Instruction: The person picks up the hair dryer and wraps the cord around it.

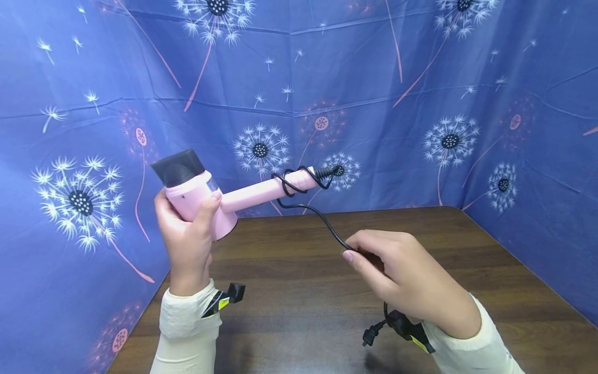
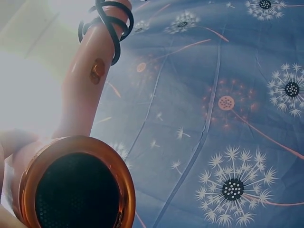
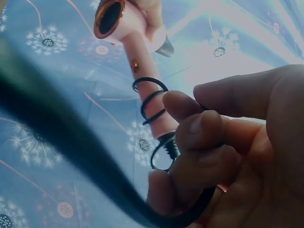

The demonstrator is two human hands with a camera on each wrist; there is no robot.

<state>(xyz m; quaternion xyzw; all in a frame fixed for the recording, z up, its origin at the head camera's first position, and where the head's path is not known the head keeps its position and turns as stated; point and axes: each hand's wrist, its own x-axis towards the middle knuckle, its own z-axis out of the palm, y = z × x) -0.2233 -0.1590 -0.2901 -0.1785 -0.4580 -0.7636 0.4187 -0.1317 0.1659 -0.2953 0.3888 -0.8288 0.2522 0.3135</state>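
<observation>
My left hand (image 1: 189, 234) grips a pink hair dryer (image 1: 266, 195) by its barrel, holding it above the table. A black nozzle (image 1: 178, 167) points up and left, while the handle reaches out to the right. Several loose turns of black cord (image 1: 291, 182) circle the handle near its end. From there the cord runs down to my right hand (image 1: 402, 270), which pinches it between thumb and fingers. Below that hand dangles the plug (image 1: 370, 335). In the left wrist view the copper-rimmed rear grille (image 2: 78, 190) faces the camera.
A brown wooden table (image 1: 280, 291) lies beneath both hands. Blue cloth (image 1: 374, 67) with dandelion prints hangs behind it and along both sides. Small black devices (image 1: 236, 292) are strapped at the wrists over pale sleeves.
</observation>
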